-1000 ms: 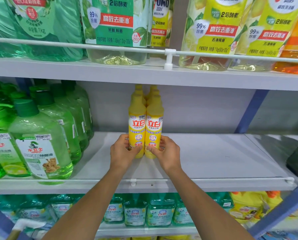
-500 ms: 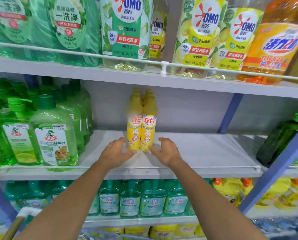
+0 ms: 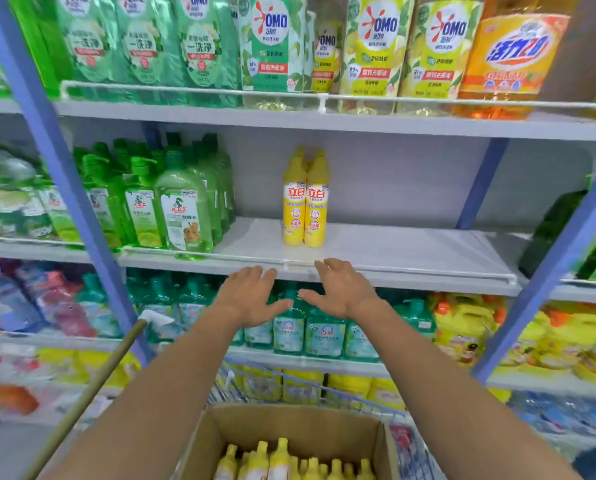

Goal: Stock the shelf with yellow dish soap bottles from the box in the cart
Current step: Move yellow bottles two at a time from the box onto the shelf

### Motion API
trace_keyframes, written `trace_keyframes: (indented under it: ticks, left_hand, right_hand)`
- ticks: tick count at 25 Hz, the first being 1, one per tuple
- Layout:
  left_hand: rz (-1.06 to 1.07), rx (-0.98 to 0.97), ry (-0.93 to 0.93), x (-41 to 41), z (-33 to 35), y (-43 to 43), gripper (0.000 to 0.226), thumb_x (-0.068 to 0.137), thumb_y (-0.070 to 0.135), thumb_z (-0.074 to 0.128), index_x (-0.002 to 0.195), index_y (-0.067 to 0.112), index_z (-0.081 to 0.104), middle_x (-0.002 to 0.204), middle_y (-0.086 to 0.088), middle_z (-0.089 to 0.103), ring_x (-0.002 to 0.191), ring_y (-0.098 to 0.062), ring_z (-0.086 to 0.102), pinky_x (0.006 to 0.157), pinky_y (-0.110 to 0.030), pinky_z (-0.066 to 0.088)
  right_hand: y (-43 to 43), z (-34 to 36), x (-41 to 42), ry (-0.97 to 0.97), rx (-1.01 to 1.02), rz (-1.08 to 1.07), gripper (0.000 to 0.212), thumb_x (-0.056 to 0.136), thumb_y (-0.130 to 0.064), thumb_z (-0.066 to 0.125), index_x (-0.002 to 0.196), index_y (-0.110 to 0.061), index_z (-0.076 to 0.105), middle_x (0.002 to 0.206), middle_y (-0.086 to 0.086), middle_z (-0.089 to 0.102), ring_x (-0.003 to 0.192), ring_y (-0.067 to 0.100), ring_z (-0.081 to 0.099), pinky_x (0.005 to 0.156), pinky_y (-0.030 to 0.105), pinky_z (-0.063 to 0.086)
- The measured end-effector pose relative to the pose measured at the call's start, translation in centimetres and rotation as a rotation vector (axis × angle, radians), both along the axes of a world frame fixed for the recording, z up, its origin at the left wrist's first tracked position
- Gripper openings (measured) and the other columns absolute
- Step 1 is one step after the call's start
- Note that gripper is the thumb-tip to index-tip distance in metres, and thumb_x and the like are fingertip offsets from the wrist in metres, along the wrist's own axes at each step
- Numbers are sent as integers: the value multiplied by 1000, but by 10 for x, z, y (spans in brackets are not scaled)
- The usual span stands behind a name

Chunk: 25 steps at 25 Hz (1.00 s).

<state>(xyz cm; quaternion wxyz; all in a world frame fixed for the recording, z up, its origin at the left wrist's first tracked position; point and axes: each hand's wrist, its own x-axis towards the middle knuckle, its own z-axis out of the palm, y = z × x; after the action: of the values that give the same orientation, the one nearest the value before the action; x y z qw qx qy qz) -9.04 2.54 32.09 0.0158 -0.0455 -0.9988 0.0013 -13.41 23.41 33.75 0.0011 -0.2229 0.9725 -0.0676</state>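
Both hands' grip [image 3: 251, 296] [image 3: 341, 289] splayed, empty, before slim glossy yellow bottles [image 3: 305, 199].

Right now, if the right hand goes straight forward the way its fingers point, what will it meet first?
Probably the white front rail of the middle shelf, since the right hand is open with fingertips at its level. If it clears the rail, the yellow bottles come next; depth is unclear.

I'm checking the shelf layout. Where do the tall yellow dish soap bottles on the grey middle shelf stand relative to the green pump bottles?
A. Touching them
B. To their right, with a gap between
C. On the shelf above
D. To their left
B: the tall yellow dish soap bottles stand right of the green pump bottles, bare grey middle shelf showing between them.
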Motion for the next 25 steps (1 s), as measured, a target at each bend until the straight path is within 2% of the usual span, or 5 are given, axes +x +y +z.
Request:
trace_keyframes:
  ticks: [5,12,17,20,25]
  left_hand:
    - [23,22,-110,50,-65,8,87,91,74,36,154,15,26,148,-13,43,134,-33,42,107,-48,41]
    - [23,96,-368,98,-187,3,81,89,70,45,149,16,34,146,-14,45,136,-36,43,109,-49,40]
    - [62,165,-565,124,-285,-16,75,89,71,46,139,16,41,137,-13,51,129,-36,47,101,-47,45]
    - [71,211,-610,128,-340,-24,78,88,69,49,146,18,35,139,-11,49,132,-34,45,100,-47,46]
    - [103,252,-676,117,-421,-28,85,90,64,51,152,12,24,147,-14,43,134,-36,44,99,-46,46]
  right_hand:
    - [24,-69,49,-69,8,-61,83,95,-65,46,156,-13,26,158,14,32,146,34,30,112,50,38]
    - [25,-197,107,-301,52,-174,81,97,-59,48,158,-15,18,163,13,21,151,34,20,116,51,33]
    - [-1,-290,138,-542,74,-229,75,97,-59,47,151,-9,32,155,14,32,142,36,31,107,49,42]
    - [-26,-347,141,-652,68,-229,80,97,-59,48,156,-10,23,158,13,28,144,35,30,108,48,42]
    - [-51,-430,134,-687,67,-212,80,94,-57,55,152,-9,27,152,12,34,139,36,36,102,53,44]
